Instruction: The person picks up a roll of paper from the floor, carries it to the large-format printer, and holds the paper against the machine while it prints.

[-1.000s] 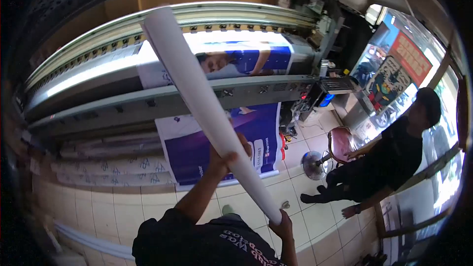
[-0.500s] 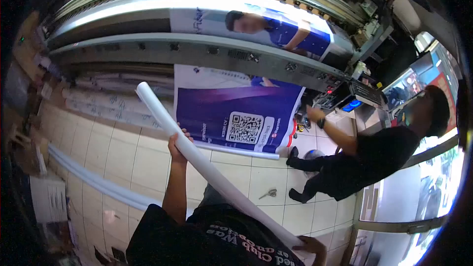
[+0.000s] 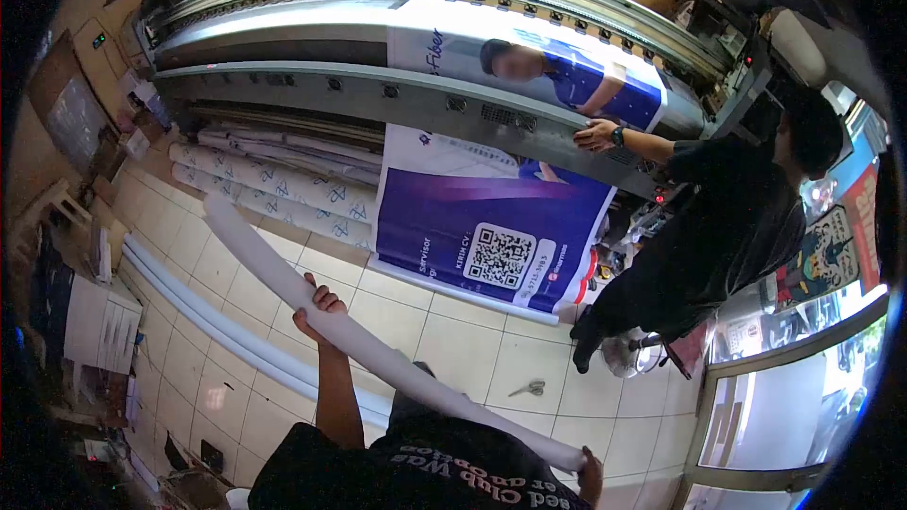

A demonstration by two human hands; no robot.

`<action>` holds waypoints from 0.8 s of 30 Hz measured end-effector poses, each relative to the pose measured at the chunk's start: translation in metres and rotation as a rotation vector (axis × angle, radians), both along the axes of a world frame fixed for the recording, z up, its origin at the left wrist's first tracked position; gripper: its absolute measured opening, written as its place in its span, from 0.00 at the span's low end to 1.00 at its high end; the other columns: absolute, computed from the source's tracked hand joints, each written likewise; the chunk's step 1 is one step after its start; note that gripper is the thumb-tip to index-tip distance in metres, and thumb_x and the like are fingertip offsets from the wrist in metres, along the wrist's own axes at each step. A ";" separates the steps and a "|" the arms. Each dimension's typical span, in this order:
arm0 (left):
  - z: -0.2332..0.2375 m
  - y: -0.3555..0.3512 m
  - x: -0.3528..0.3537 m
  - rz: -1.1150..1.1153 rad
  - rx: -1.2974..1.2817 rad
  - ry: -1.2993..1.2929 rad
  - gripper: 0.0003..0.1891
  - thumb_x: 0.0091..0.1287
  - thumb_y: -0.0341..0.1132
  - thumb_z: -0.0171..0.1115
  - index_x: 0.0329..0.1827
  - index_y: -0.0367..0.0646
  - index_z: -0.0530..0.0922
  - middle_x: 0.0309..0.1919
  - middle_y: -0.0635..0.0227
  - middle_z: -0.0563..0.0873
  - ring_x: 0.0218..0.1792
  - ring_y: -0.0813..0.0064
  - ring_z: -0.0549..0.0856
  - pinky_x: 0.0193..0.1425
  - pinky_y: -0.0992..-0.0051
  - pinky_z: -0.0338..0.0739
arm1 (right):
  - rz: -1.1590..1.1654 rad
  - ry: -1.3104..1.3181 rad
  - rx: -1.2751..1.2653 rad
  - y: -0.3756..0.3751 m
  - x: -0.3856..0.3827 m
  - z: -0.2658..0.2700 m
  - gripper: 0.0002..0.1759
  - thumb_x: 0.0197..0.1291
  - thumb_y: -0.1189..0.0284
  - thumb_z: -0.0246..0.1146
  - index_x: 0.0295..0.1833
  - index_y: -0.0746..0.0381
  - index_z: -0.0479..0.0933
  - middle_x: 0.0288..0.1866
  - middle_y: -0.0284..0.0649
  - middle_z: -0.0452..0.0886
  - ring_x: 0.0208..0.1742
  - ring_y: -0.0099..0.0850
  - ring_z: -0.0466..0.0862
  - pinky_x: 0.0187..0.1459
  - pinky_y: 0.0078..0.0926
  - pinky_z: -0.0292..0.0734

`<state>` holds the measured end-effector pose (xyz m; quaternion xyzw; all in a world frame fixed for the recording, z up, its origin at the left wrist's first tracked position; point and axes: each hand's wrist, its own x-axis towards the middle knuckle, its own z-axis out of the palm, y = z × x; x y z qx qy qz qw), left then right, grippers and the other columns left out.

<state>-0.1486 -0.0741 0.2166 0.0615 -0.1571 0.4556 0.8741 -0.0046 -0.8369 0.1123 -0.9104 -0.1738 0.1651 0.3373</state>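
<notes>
- The white roll [image 3: 406, 370] slanted across the front of the wearer's black shirt [image 3: 416, 467], above the tiled floor [image 3: 458, 345], held at two places.
- The left hand [image 3: 319, 310] was clamped around the roll, part way down from its far end, fingers over the top.
- The right hand [image 3: 590, 474] was closed on the roll's near end, at the edge of the shirt; part of this hand was hidden.
- Scissors [image 3: 531, 387] lay on the floor, between the roll and the banner.
- Two long pale tubes [image 3: 219, 325] lay side by side on the floor, to the left of the wearer.
- The purple and white banner [image 3: 444, 203] hung down the front of the large printer [image 3: 368, 93], a QR code on its lower part.
- Wrapped rolls [image 3: 274, 184] with blue marks lay beside the banner, under the printer.
- On the right, a person [image 3: 732, 227] in dark clothes rested a hand [image 3: 595, 136] on the printer's front, a watch on the wrist.
- A stool [image 3: 631, 355] stood just beside that person's legs.
</notes>
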 end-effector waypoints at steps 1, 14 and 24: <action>0.019 0.002 0.007 -0.060 0.089 -0.105 0.40 0.60 0.40 0.70 0.77 0.52 0.63 0.41 0.70 0.76 0.39 0.76 0.78 0.48 0.71 0.79 | 0.006 -0.001 0.008 0.009 -0.001 -0.003 0.24 0.63 0.69 0.67 0.63 0.67 0.79 0.36 0.36 0.81 0.31 0.28 0.78 0.33 0.31 0.77; 0.230 -0.037 0.086 -0.321 0.246 -0.828 0.27 0.63 0.28 0.68 0.67 0.45 0.73 0.26 0.66 0.84 0.21 0.78 0.86 0.31 0.72 0.89 | -0.861 0.726 1.072 0.081 0.012 -0.034 0.25 0.56 0.86 0.68 0.61 0.65 0.77 0.46 0.37 0.81 0.45 0.33 0.81 0.52 0.35 0.79; 0.215 -0.015 0.136 -0.386 0.141 -0.833 0.30 0.65 0.32 0.70 0.70 0.47 0.69 0.29 0.68 0.82 0.25 0.78 0.85 0.30 0.75 0.89 | -0.256 0.331 0.034 0.053 -0.002 0.012 0.26 0.68 0.64 0.65 0.66 0.66 0.73 0.61 0.45 0.80 0.64 0.41 0.77 0.69 0.40 0.69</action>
